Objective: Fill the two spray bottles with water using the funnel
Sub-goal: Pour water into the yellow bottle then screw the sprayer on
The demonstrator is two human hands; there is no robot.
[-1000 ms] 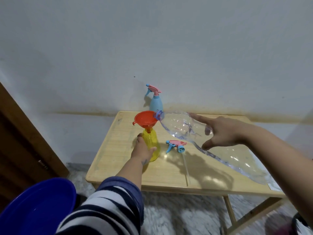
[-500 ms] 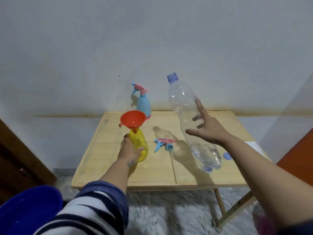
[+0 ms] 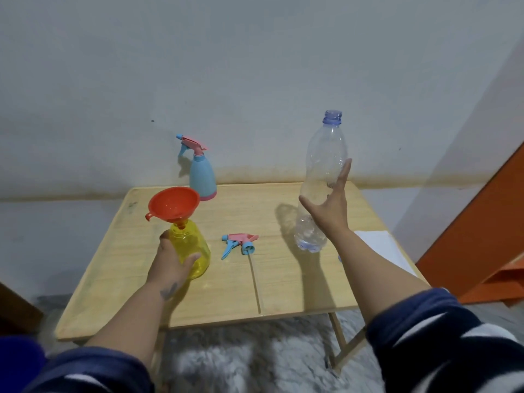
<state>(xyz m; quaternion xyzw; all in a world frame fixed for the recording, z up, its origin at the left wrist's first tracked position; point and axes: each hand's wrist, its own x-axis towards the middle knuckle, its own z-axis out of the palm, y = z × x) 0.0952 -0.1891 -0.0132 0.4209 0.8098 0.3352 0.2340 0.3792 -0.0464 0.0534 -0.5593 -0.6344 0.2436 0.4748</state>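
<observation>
Gripping the yellow spray bottle (image 3: 190, 252) low on its body, the left hand (image 3: 169, 263) has its fingers curled round the near side and the thumb pressed against the front, with the bottle standing upright on the wooden tabletop (image 3: 119, 279). An orange funnel (image 3: 173, 204) sits in the bottle's open neck, tilted a little. Behind it, near the wall, the blue spray bottle (image 3: 202, 177) stands upright with its pink and blue trigger head screwed on. A loose trigger head (image 3: 240, 243) lies on its side toward the middle of the tabletop, its thin dip tube pointing at the near edge. Further right a clear plastic bottle (image 3: 321, 180) stands upright, uncapped. The right hand (image 3: 329, 209) is just beside it with fingers straight and spread wide; whether the palm touches the plastic cannot be told. A white sheet (image 3: 382, 248) lies at the right edge.
</observation>
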